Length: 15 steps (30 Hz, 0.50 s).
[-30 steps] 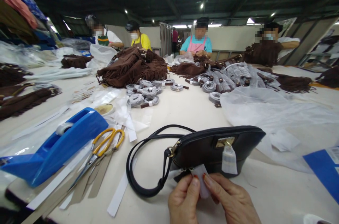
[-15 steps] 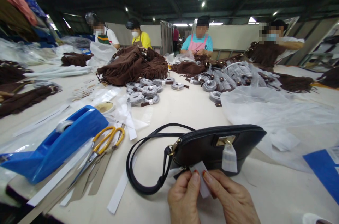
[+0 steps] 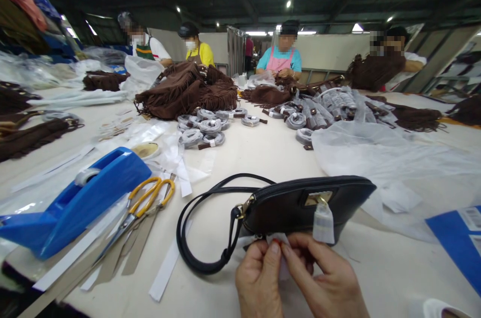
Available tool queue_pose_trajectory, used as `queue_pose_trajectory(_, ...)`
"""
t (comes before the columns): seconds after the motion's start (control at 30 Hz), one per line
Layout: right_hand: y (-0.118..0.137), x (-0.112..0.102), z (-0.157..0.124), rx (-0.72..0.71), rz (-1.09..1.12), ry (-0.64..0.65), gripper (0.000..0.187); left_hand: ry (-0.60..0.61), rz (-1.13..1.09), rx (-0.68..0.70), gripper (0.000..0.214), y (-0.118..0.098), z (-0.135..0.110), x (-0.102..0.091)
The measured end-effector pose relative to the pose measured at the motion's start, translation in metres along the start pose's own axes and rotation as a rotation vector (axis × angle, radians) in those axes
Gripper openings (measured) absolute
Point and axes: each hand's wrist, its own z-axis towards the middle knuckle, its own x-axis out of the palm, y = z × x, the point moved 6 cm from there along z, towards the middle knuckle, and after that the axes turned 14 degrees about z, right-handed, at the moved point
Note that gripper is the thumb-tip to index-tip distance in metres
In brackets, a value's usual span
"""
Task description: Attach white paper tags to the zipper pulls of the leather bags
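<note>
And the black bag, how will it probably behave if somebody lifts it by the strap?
The black bag should mostly keep its shape: its front looks smooth, without sagging. The strap seems pliable, curving in loose loops. It may tip: the gold clip sits at one end.

Desk (image 3: 248, 155): one. Black wristlet bag (image 3: 278, 208): one, with one gold-toned plate (image 3: 312, 199) and one white-wrapped hanging piece (image 3: 323, 223). White slip (image 3: 277, 236) at its lower front: one. Blue tape dispenser (image 3: 65, 220): one, holding one tape roll (image 3: 87, 177). Orange-handled scissors (image 3: 132, 216): one pair. Blue sheet (image 3: 447, 233): one, two white labels (image 3: 471, 217) visible. Coiled straps (image 3: 212, 139), left cluster: at least six; right heap overlaps, uncountable. Brown fringed bags (image 3: 167, 92): at least five. Co-workers (image 3: 280, 61) across the desk: four.
</note>
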Motion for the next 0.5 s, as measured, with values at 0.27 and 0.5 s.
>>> queue_pose_trajectory(0.27, 0.012, 0.009, -0.009, -0.421, -0.285, 0.016, 0.008, 0.040, 0.022, 0.031, 0.031, -0.006, 0.001, 0.001)
queue_pose_trajectory(0.5, 0.027, 0.012, -0.022, -0.725, -0.439, 0.019, 0.024, 0.060, -0.046, -0.051, 0.037, -0.005, 0.000, 0.002)
